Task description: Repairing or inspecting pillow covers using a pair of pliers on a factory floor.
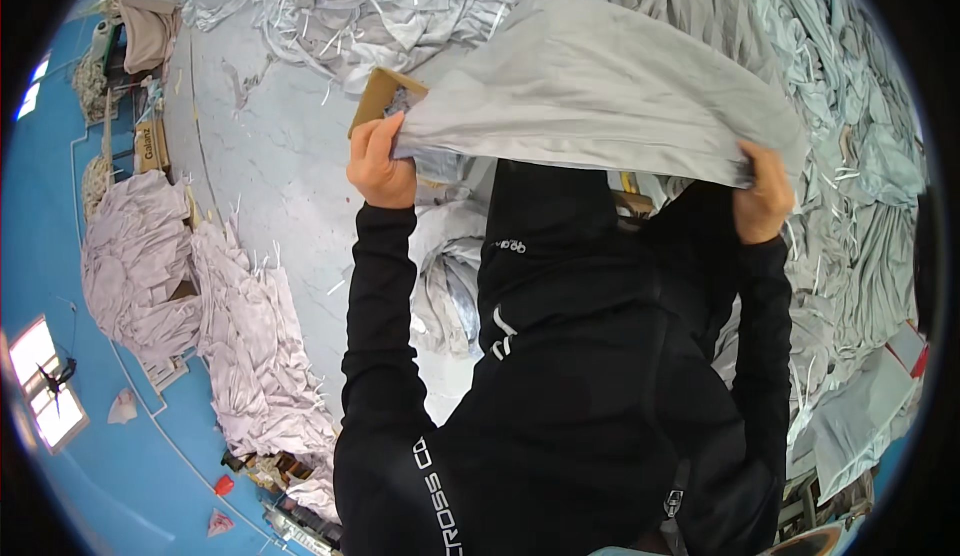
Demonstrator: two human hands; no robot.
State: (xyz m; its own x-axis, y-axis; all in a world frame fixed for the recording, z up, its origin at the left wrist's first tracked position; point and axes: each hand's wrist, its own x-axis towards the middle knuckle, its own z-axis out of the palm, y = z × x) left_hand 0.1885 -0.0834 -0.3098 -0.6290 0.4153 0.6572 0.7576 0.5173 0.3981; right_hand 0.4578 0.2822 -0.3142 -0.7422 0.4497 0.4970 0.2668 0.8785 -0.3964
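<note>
A light grey piece of cloth (590, 86) is stretched out in front of me, its near edge running between my two hands. My left hand (382, 164) pinches the cloth's left corner, fingers closed over it. At the other end my right hand (765, 194) grips the same edge, its fingers partly tucked into the fabric. Just beyond my left hand stands an open cardboard box (372, 101) with small pale bits in it. The cloth hides part of the box and the tops of my legs.
Heaps of grey cloth pieces (400, 11) with white tags lie ahead, and more are piled at right (860, 246). Pinkish-grey bundles (140, 256) and a long pile (255, 346) lie at left. Beyond them is a blue floor (130, 466). Pale floor (270, 156) shows between.
</note>
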